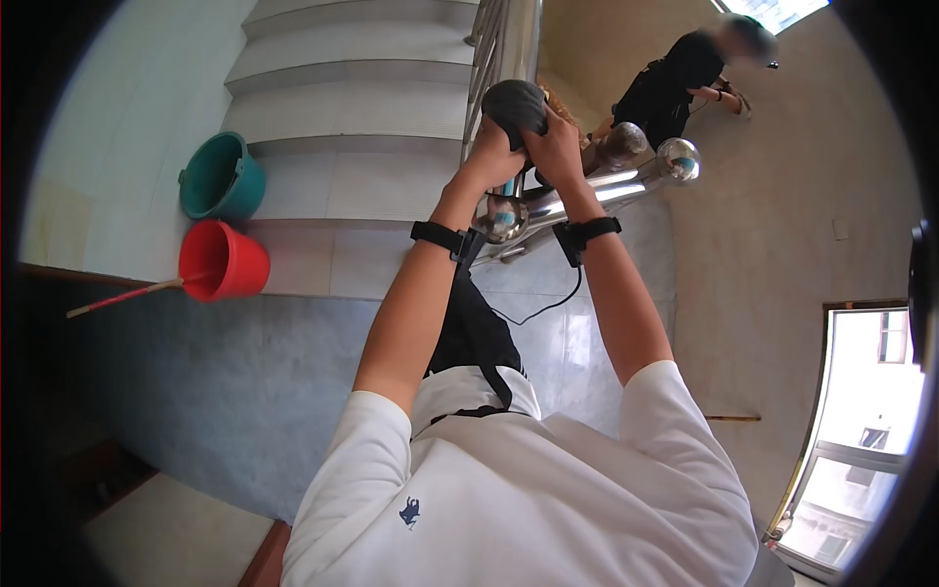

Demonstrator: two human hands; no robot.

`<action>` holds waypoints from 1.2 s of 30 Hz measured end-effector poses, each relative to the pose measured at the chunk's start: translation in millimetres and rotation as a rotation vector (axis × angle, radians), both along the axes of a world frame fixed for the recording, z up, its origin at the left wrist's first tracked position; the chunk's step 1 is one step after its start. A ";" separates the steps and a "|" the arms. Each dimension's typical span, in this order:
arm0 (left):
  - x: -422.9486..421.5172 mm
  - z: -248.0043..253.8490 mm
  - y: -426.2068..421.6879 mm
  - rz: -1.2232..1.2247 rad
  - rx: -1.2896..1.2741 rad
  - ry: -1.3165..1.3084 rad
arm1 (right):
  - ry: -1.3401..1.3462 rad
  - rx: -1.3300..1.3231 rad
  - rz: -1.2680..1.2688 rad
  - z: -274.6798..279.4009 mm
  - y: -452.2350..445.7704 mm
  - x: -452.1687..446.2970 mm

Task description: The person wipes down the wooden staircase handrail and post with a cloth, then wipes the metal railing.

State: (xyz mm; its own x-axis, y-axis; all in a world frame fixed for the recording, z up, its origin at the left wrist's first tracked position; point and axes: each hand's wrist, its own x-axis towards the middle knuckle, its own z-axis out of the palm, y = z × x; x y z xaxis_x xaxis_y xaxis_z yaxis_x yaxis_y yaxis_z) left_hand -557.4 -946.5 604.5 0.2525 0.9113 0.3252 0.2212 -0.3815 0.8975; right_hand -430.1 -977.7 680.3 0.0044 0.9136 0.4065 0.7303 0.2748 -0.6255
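Note:
A dark grey cloth (514, 106) is bunched at the upper middle, over the metal stair railing (523, 44). My left hand (497, 155) is closed on its lower left side. From the right, my right hand (556, 147) presses against the same cloth, its fingers wrapped round the edge. Both hands are close together, above a shiny round metal knob (502, 217). Each wrist wears a black strap, and a thin black cable hangs below. The cloth hides the part of the railing beneath it.
A green bucket (223, 178) stands on the stairs (352, 186) at the left. Beside it, a red bucket (225, 260) holds a stick. A second metal ball (678, 161) tops the railing at the right. Another person (675, 83) in black is beyond it, near the wall. A window (861, 430) is at lower right.

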 end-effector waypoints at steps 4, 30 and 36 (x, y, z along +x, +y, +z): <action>-1.3 16.2 -65.3 0.155 -0.058 0.422 | -0.047 -0.156 0.023 0.3 -45.4 7.7; 72.1 19.5 -147.7 0.026 0.529 1.051 | -0.272 0.198 0.061 -71.6 -89.7 145.1; 106.1 20.4 -119.3 0.061 0.412 1.014 | -0.037 0.258 -0.341 -87.7 -62.8 133.9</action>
